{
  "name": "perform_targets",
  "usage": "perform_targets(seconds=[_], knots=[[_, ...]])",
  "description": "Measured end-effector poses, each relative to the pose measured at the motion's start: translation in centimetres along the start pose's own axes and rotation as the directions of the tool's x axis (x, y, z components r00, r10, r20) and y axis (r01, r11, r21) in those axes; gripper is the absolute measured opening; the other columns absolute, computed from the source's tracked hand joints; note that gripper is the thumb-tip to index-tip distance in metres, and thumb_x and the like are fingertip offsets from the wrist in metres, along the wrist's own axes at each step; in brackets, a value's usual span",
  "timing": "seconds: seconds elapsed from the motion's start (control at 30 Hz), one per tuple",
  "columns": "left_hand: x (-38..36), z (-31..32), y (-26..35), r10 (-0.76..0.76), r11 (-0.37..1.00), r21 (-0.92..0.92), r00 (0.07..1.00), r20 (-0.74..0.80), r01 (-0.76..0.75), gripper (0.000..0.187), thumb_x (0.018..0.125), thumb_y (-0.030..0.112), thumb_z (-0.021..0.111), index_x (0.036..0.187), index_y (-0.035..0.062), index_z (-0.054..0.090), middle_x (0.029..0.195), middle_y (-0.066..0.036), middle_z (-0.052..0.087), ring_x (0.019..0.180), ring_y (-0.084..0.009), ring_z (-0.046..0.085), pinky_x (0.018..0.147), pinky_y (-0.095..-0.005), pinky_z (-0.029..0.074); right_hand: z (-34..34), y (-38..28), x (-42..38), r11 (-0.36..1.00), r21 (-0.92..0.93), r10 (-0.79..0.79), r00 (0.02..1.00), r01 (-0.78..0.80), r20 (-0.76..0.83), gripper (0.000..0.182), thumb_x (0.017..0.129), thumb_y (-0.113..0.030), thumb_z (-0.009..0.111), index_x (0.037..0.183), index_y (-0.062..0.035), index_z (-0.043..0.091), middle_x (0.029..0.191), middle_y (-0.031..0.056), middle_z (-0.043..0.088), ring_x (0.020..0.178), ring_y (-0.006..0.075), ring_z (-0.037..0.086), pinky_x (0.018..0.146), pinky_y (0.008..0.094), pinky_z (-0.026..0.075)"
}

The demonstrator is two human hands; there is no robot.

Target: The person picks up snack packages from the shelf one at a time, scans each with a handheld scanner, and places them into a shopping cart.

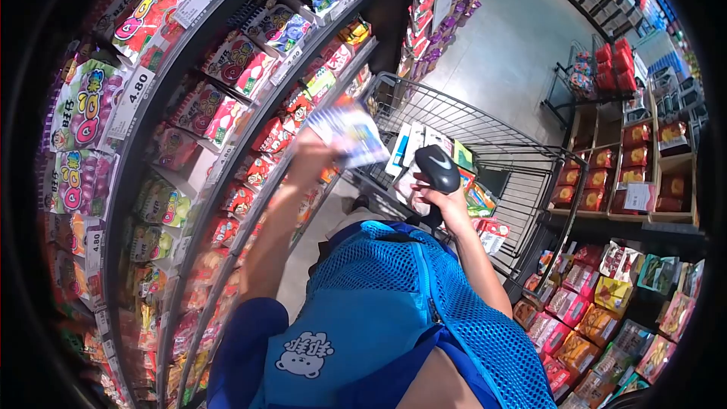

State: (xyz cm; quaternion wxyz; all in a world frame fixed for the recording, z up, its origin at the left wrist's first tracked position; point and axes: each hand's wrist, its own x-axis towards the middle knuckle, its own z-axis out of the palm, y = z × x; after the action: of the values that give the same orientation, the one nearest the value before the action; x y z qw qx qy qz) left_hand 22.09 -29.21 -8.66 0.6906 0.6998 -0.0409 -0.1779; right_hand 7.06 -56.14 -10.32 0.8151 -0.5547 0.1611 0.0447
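Observation:
My left hand (312, 153) is closed on a candy bag (356, 136), blurred by motion, with white, blue and purple on it. The bag is held up between the candy shelves and the shopping cart. Wrapped round the handle of a dark handheld barcode scanner (437, 170) is my right hand (448, 203), over the near end of the cart (522, 174). The scanner's head points away from me. Several packets (478, 198) lie in the cart below and beside the scanner, partly hidden by it.
Curved shelves of candy bags (87, 106) with price labels (136, 91) rise on my left. Wooden bins (636, 155) of red packets stand beyond the cart on the right, above a display of snack bags (598, 318). A black rack (564, 91) stands farther off.

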Motion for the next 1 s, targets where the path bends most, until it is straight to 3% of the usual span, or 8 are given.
perform_targets(seconds=[0.13, 0.53, 0.63, 0.67, 0.73, 0.8, 0.93, 1.0], knots=[[6.7, -5.1, 9.9, 0.368, 0.93, 0.172, 0.841, -0.397, -0.325, 0.017, 0.088, 0.014, 0.068, 0.093, -0.0023, 0.066, 0.063, -0.006, 0.062, 0.044, -0.0089, 0.054, 0.041, -0.0214, 0.041, -3.3, 1.7, -1.5, 0.997, -0.06, 0.04, 0.997, -0.044, -0.073, 0.052, 0.083, 0.002, 0.06, 0.133, -0.0023, 0.049, 0.118, 0.0158, 0.064, 0.101, 0.0245, 0.066, 0.076, 0.0319, 0.056], [18.1, -11.2, 10.9, -0.199, 0.909, 0.216, 0.828, -0.524, 0.355, 0.041, 0.076, 0.045, 0.078, 0.078, 0.0055, 0.068, 0.074, -0.003, 0.061, 0.057, -0.0141, 0.048, 0.053, -0.027, 0.038, -7.3, 5.6, -6.8, 0.987, -0.135, 0.039, 0.939, -0.09, -0.341, 0.047, 0.074, -0.006, 0.07, 0.119, 0.0011, 0.059, 0.103, 0.0124, 0.067, 0.089, 0.0139, 0.063, 0.073, 0.0281, 0.053], [19.3, -13.5, 8.3, 0.268, 0.708, 0.697, 0.87, -0.413, 0.113, 0.063, 0.077, 0.055, 0.073, 0.077, -0.008, 0.069, 0.058, -0.021, 0.059, 0.057, -0.0317, 0.059, 0.059, -0.0421, 0.047, -7.9, 7.6, -9.0, 0.947, -0.306, -0.038, 0.914, -0.096, -0.403, 0.05, 0.069, -0.006, 0.071, 0.117, 0.002, 0.059, 0.1, 0.0091, 0.068, 0.089, 0.0153, 0.062, 0.081, 0.0301, 0.05], [17.4, -11.0, 9.2, 0.511, 0.344, 0.918, 0.781, -0.358, 0.195, 0.07, 0.076, 0.059, 0.071, 0.06, -0.0085, 0.063, 0.057, -0.022, 0.061, 0.058, -0.0367, 0.061, 0.058, -0.0471, 0.047, -7.4, 7.3, -9.8, 0.937, -0.318, 0.001, 0.912, -0.144, -0.41, 0.051, 0.068, -0.006, 0.072, 0.117, 0.0021, 0.059, 0.1, 0.0087, 0.068, 0.09, 0.0166, 0.062, 0.084, 0.031, 0.05], [14.1, -6.5, 8.4, 0.712, 0.404, 0.857, 0.478, -0.514, 0.321, 0.067, 0.072, 0.05, 0.079, 0.096, -0.0094, 0.059, 0.081, -0.025, 0.064, 0.069, -0.0383, 0.064, 0.063, -0.0507, 0.051, -7.3, 7.6, -11.9, 0.937, -0.323, -0.032, 0.892, -0.13, -0.45, 0.05, 0.069, -0.007, 0.071, 0.117, 0.0005, 0.06, 0.101, 0.0118, 0.068, 0.094, 0.0178, 0.064, 0.086, 0.0315, 0.05], [11.2, -0.9, 7.0, 0.956, 0.26, 0.953, 0.179, -0.231, -0.156, 0.062, 0.079, 0.024, 0.077, 0.119, -0.0082, 0.041, 0.101, -0.021, 0.044, 0.078, -0.0317, 0.057, 0.061, -0.0452, 0.053, -7.3, 8.5, -14.0, 0.935, -0.339, -0.088, 0.859, -0.102, -0.503, 0.049, 0.069, -0.007, 0.071, 0.116, -0.0002, 0.06, 0.103, 0.0132, 0.069, 0.096, 0.019, 0.065, 0.087, 0.032, 0.05], [6.3, 14.0, -1.9, 0.443, 0.664, 0.629, 0.89, 0.106, -0.405, 0.021, 0.083, 0.008, 0.066, 0.102, 0.0005, 0.06, 0.104, -0.014, 0.062, 0.1, -0.0291, 0.06, 0.088, -0.0383, 0.048, -8.1, 9.6, -18.3, 0.953, -0.194, 0.047, 0.744, -0.234, -0.667, 0.045, 0.07, -0.008, 0.071, 0.113, -0.0011, 0.062, 0.103, 0.0161, 0.07, 0.098, 0.022, 0.067, 0.087, 0.0338, 0.05], [3.4, 20.7, -9.7, 0.125, 0.759, 0.493, 0.838, 0.531, -0.426, 0.019, 0.085, 0.017, 0.066, 0.098, 0.0036, 0.064, 0.108, -0.013, 0.064, 0.098, -0.0279, 0.061, 0.093, -0.0374, 0.046, -8.6, 10.5, -20.2, 0.939, -0.186, 0.059, 0.668, -0.288, -0.741, 0.043, 0.069, -0.007, 0.072, 0.11, -0.0003, 0.063, 0.1, 0.0157, 0.07, 0.094, 0.0223, 0.067, 0.085, 0.0342, 0.051]])
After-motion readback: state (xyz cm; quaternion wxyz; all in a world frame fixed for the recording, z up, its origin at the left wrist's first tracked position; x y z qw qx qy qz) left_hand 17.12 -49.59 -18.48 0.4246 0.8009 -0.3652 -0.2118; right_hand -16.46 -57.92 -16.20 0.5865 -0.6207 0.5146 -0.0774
